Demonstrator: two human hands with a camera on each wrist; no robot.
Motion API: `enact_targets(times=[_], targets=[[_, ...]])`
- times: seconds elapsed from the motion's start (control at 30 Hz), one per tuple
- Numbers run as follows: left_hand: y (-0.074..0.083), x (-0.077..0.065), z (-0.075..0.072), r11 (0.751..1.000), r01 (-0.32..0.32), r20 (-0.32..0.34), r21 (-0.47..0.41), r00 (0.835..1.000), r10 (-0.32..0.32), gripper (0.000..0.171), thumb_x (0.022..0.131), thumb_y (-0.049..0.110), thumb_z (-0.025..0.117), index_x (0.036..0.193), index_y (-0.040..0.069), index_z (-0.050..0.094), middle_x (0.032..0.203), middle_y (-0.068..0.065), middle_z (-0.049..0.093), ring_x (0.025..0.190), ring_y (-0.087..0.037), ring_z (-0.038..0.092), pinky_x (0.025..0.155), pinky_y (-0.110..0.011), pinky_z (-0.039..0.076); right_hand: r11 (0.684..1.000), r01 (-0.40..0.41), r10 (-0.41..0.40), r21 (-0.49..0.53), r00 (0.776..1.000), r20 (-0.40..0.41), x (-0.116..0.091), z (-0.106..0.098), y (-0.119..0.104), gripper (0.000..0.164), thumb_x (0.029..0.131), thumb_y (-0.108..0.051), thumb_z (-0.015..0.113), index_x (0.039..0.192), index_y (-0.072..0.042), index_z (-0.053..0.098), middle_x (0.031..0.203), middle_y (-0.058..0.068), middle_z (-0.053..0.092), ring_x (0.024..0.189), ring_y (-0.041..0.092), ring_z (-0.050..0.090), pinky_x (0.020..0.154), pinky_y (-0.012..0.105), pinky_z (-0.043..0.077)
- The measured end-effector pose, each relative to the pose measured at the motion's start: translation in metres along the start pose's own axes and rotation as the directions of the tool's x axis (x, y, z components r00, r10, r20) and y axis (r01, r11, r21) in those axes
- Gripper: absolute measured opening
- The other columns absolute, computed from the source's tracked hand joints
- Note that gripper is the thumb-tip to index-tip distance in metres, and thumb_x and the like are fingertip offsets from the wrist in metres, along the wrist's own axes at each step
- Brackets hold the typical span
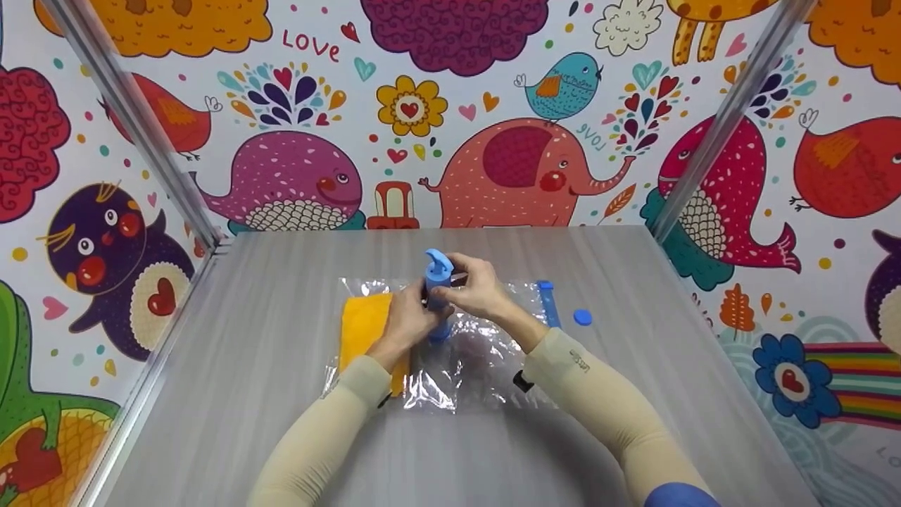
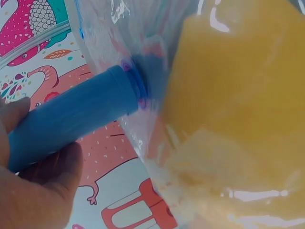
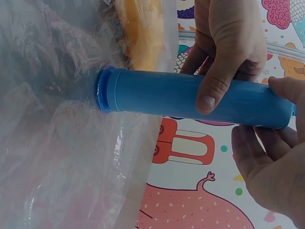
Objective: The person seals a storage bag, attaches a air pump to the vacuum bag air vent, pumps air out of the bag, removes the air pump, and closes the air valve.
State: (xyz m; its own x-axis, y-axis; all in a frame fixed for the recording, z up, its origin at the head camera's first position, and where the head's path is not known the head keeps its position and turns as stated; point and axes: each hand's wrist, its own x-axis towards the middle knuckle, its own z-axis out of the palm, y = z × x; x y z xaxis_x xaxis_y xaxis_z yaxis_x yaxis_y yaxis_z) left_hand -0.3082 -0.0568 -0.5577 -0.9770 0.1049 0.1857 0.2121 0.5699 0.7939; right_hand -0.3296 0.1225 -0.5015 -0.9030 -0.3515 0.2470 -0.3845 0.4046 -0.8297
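Observation:
A blue hand pump [image 1: 438, 278] stands upright on a clear plastic storage bag [image 1: 493, 359], its lower end against the bag's round blue valve [image 3: 104, 89]. My left hand [image 1: 412, 313] grips the pump's barrel, its thumb lying across it in the right wrist view. Nearer the handle, my right hand [image 1: 482, 289] holds the top of the barrel between thumb and fingers. Inside the bag's left part lies a folded yellow cloth [image 1: 360, 327]. The left wrist view shows the barrel [image 2: 71, 117] meeting the bag beside this cloth.
A round blue cap [image 1: 582, 317] lies on the grey table [image 1: 246, 338], right of the bag. Along the bag's right edge runs a blue strip [image 1: 548, 303]. Printed panels and metal posts border the table at the back and sides.

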Motion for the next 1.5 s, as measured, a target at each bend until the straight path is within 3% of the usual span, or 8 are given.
enact_targets(times=[0.17, 0.3, 0.4, 0.5, 0.63, 0.93, 1.17, 1.5], targets=[[-0.009, -0.003, -0.007, 0.992, 0.086, 0.13, 0.087, 0.987, -0.097, 0.078, 0.088, 0.033, 0.097, 0.153, 0.01, 0.062, 0.157, -0.017, 0.069, 0.144, -0.04, 0.068, 0.129, -0.061, 0.05, 1.0, 0.009, -0.009, 0.003, 1.0, 0.001, 0.001, 0.0, 0.002, 0.058, 0.09, -0.011, 0.088, 0.144, 0.003, 0.07, 0.13, 0.025, 0.081, 0.116, 0.047, 0.08, 0.104, 0.061, 0.066], [-0.02, -0.004, -0.013, 0.969, 0.023, 0.222, 0.247, 0.972, -0.079, 0.097, 0.084, 0.04, 0.1, 0.163, 0.012, 0.052, 0.167, -0.016, 0.058, 0.157, -0.04, 0.053, 0.137, -0.062, 0.038, 1.0, 0.013, -0.013, -0.004, 1.0, 0.009, 0.002, -0.001, 0.002, 0.059, 0.091, -0.01, 0.087, 0.145, 0.003, 0.069, 0.131, 0.026, 0.08, 0.116, 0.047, 0.08, 0.103, 0.057, 0.068], [-0.027, -0.006, -0.016, 0.93, -0.049, 0.291, 0.364, 0.955, -0.063, 0.115, 0.079, 0.046, 0.101, 0.17, 0.008, 0.042, 0.177, -0.021, 0.044, 0.167, -0.047, 0.037, 0.141, -0.067, 0.028, 1.0, -0.001, 0.001, -0.013, 1.0, 0.01, 0.003, -0.002, 0.002, 0.059, 0.091, -0.01, 0.088, 0.146, 0.002, 0.069, 0.131, 0.024, 0.081, 0.115, 0.044, 0.081, 0.102, 0.054, 0.069], [-0.032, -0.011, -0.019, 0.903, -0.042, 0.348, 0.428, 0.93, -0.121, 0.13, 0.076, 0.051, 0.102, 0.176, 0.008, 0.032, 0.186, -0.025, 0.026, 0.174, -0.052, 0.019, 0.142, -0.073, 0.018, 1.0, -0.016, 0.016, -0.02, 1.0, 0.012, 0.003, -0.002, 0.001, 0.06, 0.091, -0.011, 0.089, 0.146, 0.001, 0.069, 0.131, 0.022, 0.081, 0.115, 0.043, 0.081, 0.101, 0.052, 0.069], [-0.035, -0.019, -0.02, 0.877, -0.013, 0.385, 0.48, 0.902, -0.197, 0.141, 0.072, 0.059, 0.101, 0.179, 0.011, 0.024, 0.189, -0.026, 0.012, 0.176, -0.053, 0.007, 0.143, -0.072, 0.012, 0.999, -0.036, 0.036, -0.024, 0.999, 0.016, 0.002, -0.002, 0.0, 0.059, 0.092, -0.012, 0.089, 0.147, -0.001, 0.069, 0.132, 0.021, 0.081, 0.117, 0.043, 0.08, 0.102, 0.051, 0.069], [-0.037, -0.026, -0.016, 0.837, -0.006, 0.385, 0.547, 0.89, -0.246, 0.15, 0.069, 0.065, 0.101, 0.18, 0.008, 0.018, 0.189, -0.028, 0.004, 0.176, -0.054, 0.002, 0.143, -0.072, 0.007, 0.999, -0.022, 0.022, -0.034, 1.0, 0.003, 0.002, 0.0, 0.0, 0.054, 0.092, -0.013, 0.091, 0.141, -0.002, 0.073, 0.13, 0.019, 0.082, 0.115, 0.041, 0.081, 0.101, 0.053, 0.069], [-0.039, -0.028, -0.013, 0.829, 0.044, 0.356, 0.557, 0.89, -0.286, 0.152, 0.069, 0.064, 0.103, 0.181, 0.01, 0.015, 0.189, -0.027, -0.001, 0.176, -0.055, -0.001, 0.142, -0.075, 0.005, 0.999, -0.013, 0.012, -0.051, 1.0, -0.02, 0.001, 0.004, 0.001, 0.049, 0.091, -0.017, 0.093, 0.135, -0.004, 0.075, 0.127, 0.017, 0.083, 0.112, 0.04, 0.082, 0.097, 0.048, 0.07], [-0.035, -0.028, -0.009, 0.823, 0.052, 0.346, 0.565, 0.891, -0.294, 0.157, 0.066, 0.067, 0.104, 0.181, 0.008, 0.015, 0.189, -0.029, 0.001, 0.175, -0.057, 0.001, 0.141, -0.077, 0.007, 0.997, 0.038, -0.041, -0.067, 0.998, -0.048, 0.001, 0.004, 0.004, 0.052, 0.089, -0.019, 0.095, 0.134, -0.001, 0.074, 0.124, 0.02, 0.083, 0.11, 0.04, 0.083, 0.097, 0.056, 0.069]])
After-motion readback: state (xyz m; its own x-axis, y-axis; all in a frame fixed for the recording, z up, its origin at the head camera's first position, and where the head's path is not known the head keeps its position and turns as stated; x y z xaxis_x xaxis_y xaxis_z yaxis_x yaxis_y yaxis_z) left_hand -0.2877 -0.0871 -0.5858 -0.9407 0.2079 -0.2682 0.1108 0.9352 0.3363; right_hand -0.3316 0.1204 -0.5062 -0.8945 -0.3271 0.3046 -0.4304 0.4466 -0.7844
